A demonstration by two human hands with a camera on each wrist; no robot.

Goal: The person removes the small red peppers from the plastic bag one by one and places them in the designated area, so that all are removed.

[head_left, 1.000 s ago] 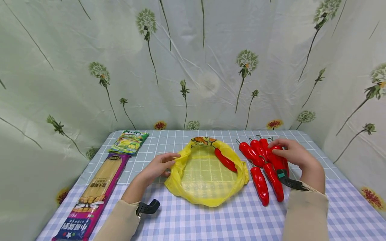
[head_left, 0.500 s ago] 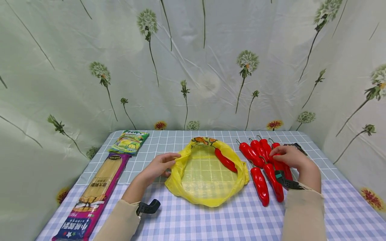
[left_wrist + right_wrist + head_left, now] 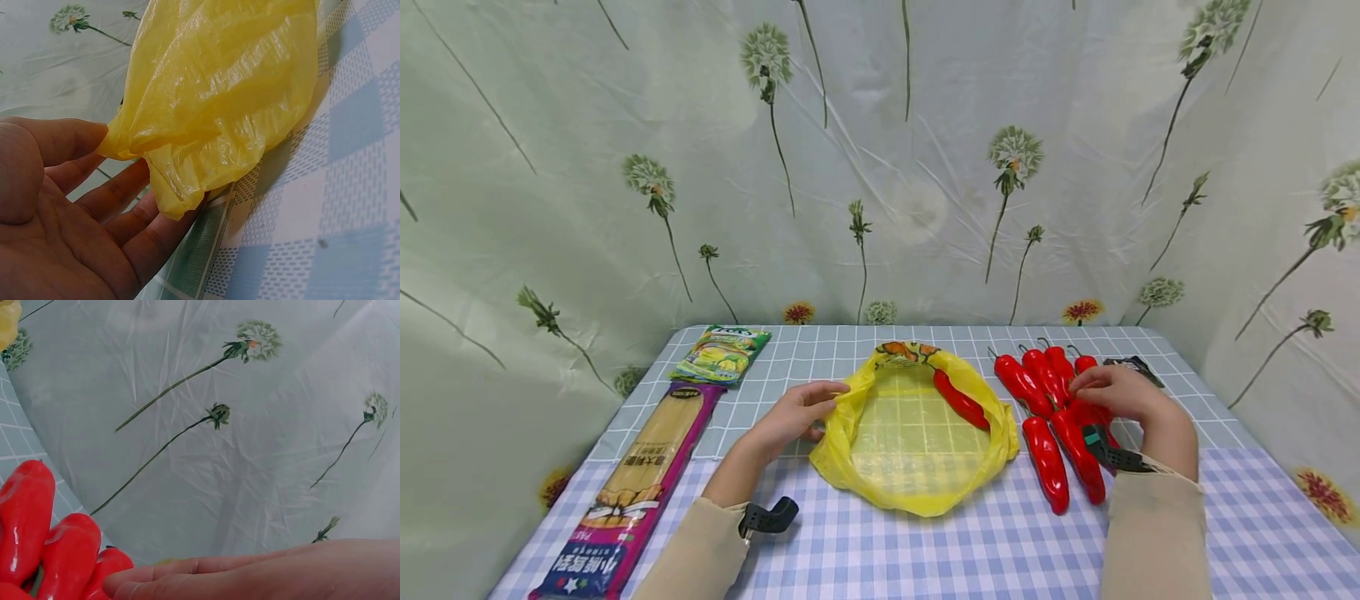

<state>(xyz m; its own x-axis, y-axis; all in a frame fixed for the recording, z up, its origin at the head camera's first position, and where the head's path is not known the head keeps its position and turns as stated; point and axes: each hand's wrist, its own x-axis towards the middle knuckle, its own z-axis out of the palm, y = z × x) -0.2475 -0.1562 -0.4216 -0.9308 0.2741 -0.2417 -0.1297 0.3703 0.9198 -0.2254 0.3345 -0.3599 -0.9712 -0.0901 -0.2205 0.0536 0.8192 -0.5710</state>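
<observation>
A yellow plastic bag [image 3: 910, 500] lies on the table with its mouth spread wide and its rim rolled out. Inside, near the back right, rests one red chili pepper [image 3: 961, 400]. My left hand [image 3: 793, 417] pinches the left rim of the bag between thumb and forefinger, clear in the left wrist view. To the right, several red chili peppers [image 3: 1045, 462] lie in a pile. My right hand [image 3: 1123, 396] reaches over this pile, its fingers bent around a pepper [image 3: 1086, 414] partly hidden beneath them. In the right wrist view the fingertips touch red peppers [image 3: 69, 556]; the thumb is hidden.
A long pack of spaghetti [image 3: 632, 483] lies at the left, with a green and yellow snack pouch [image 3: 721, 354] behind it. A small black packet [image 3: 1135, 367] sits behind my right hand. A dandelion-print curtain [image 3: 917, 167] hangs along the table's back edge.
My right hand has come slightly down and left over the pile, uncovering the black packet. Peppers under and beside it have shifted a little. The left hand and the bag stay put.
</observation>
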